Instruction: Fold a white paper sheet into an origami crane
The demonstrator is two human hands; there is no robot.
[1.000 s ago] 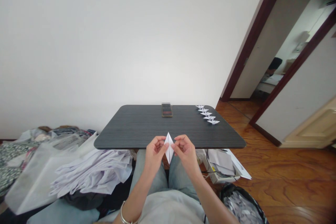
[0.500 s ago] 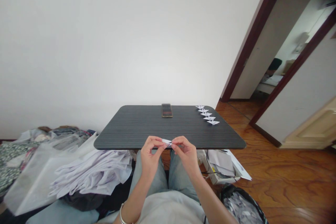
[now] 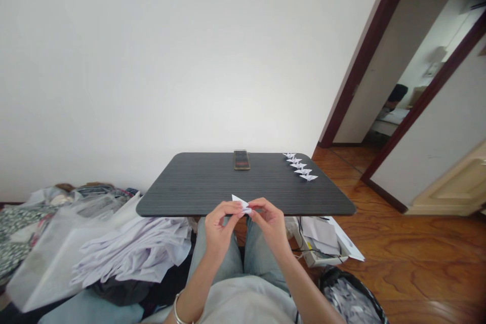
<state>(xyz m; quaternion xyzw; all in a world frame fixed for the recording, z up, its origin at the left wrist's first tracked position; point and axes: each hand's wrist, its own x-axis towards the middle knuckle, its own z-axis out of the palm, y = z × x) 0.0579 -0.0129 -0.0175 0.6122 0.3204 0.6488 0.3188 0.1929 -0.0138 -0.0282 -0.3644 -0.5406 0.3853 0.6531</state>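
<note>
My left hand [image 3: 219, 227] and right hand [image 3: 269, 223], each grip clenched, pinch a small white folded paper piece [image 3: 240, 202] at the near edge of the dark grey striped surface [image 3: 190, 187]; an uneven tug could tear it or skew a crease.

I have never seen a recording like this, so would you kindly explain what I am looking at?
There is no machine: a person wears a camera on the head, looking forward and down at their own bare hands. The left hand and right hand pinch a small folded white paper between the fingertips, at the near edge of a dark table. On the table stand a row of small folded paper figures at the far right and a small dark object at the far edge. Loose white sheets lie heaped to the left.
</note>
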